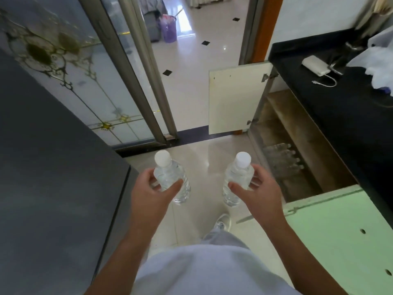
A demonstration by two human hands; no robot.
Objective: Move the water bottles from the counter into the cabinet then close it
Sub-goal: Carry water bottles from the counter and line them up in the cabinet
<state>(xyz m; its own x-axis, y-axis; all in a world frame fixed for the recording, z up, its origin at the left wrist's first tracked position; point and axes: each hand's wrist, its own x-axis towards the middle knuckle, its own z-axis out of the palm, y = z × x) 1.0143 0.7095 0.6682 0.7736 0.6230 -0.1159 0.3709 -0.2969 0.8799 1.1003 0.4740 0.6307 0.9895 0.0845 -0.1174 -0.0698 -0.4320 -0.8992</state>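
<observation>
My left hand (pixel 152 193) grips a clear water bottle (pixel 170 177) with a white cap, held upright above the floor. In my right hand (pixel 258 193) is a second clear, white-capped water bottle (pixel 237 177), also upright. To the right, under the black counter (pixel 340 116), the cabinet (pixel 302 145) stands with both doors swung out: a cream far door (pixel 234 99) and a pale green near door (pixel 340 235). Several clear bottles (pixel 282 158) lie in a row on the cabinet's floor. Both hands are left of the cabinet opening.
A dark grey appliance (pixel 53 188) fills the left side. Ahead, a sliding glass door (pixel 89 77) frames an open doorway to a tiled room. A white power bank with cable (pixel 315 66) and white cloth (pixel 380 64) lie on the counter. My shoe (pixel 222 223) is on the floor below.
</observation>
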